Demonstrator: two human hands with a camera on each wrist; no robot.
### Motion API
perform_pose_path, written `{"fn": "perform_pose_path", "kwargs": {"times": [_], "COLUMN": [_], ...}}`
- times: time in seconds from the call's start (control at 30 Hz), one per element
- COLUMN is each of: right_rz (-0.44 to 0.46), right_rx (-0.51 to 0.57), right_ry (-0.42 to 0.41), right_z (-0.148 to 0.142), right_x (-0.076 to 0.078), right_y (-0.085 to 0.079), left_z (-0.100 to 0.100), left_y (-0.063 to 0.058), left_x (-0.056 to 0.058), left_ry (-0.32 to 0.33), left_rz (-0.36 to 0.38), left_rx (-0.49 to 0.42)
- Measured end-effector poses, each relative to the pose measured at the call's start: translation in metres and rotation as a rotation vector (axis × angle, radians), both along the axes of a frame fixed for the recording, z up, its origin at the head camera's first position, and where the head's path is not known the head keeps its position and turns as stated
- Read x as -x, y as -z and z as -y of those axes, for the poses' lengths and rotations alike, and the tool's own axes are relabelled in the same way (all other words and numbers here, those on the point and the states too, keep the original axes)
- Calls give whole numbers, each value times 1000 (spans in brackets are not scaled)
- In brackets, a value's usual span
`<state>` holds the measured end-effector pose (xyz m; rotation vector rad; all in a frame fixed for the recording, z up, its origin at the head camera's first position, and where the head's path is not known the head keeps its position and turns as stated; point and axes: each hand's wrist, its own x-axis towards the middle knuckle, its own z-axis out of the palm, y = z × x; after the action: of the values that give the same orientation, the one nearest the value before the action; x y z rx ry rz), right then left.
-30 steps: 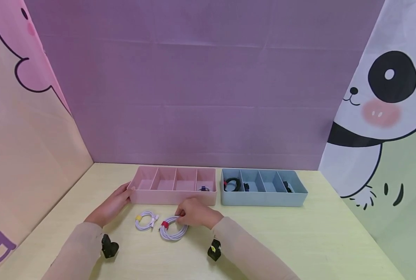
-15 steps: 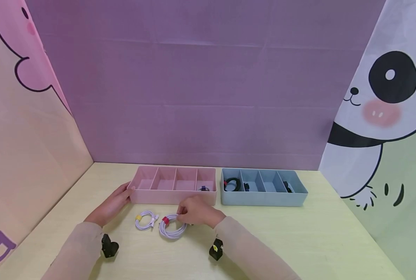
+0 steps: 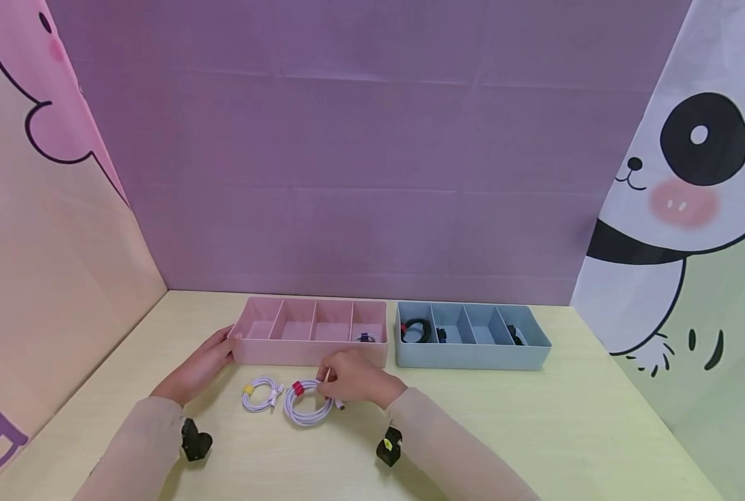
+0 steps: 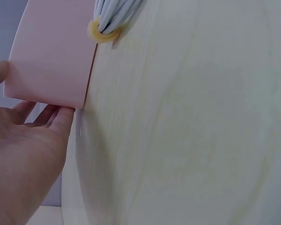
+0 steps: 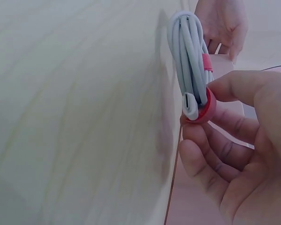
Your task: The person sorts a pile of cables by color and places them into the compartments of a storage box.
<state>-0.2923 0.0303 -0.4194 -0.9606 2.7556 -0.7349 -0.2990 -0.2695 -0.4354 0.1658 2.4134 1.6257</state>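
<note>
In the head view my left hand (image 3: 198, 367) holds the left end of a pink divided box (image 3: 285, 353), thumb at its rim and fingers against the end wall. My right hand (image 3: 356, 379) pinches the right side of a coiled white charging cable (image 3: 306, 420) in front of that box. Two red straps bind this coil; the right wrist view shows the thumb and fingers at one red strap (image 5: 211, 105), beside a connector plug (image 5: 190, 106). A smaller white cable coil (image 3: 258, 408) with a yellow tie (image 4: 103, 35) lies to the left, touched by neither hand.
A blue divided box (image 3: 473, 359) stands right of the pink one. It holds a black coiled cable (image 3: 425, 330) and small black items (image 3: 515, 335). A small coil with a dark tie (image 3: 366, 338) sits in the pink box's rightmost compartment. A purple backdrop rises behind.
My right hand has shifted slightly right and away from me, turning the larger coil a little. Its plug now shows to the right of the fingers. My left hand stays put.
</note>
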Motion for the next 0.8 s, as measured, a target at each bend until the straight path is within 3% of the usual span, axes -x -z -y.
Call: {"fn": "perform_pose_path", "kwargs": {"times": [0.4, 0.8], "right_rz": [-48, -13], "right_rx": [83, 155], "right_ry": [9, 33], "right_z": [-2, -5], "right_x": [3, 3], "right_y": [-1, -5], "left_z": [0, 1], "left_y": [0, 0], "left_x": [-1, -1], "left_ry": [11, 27], "left_rz": [-5, -14], "left_rx": [-21, -54]}}
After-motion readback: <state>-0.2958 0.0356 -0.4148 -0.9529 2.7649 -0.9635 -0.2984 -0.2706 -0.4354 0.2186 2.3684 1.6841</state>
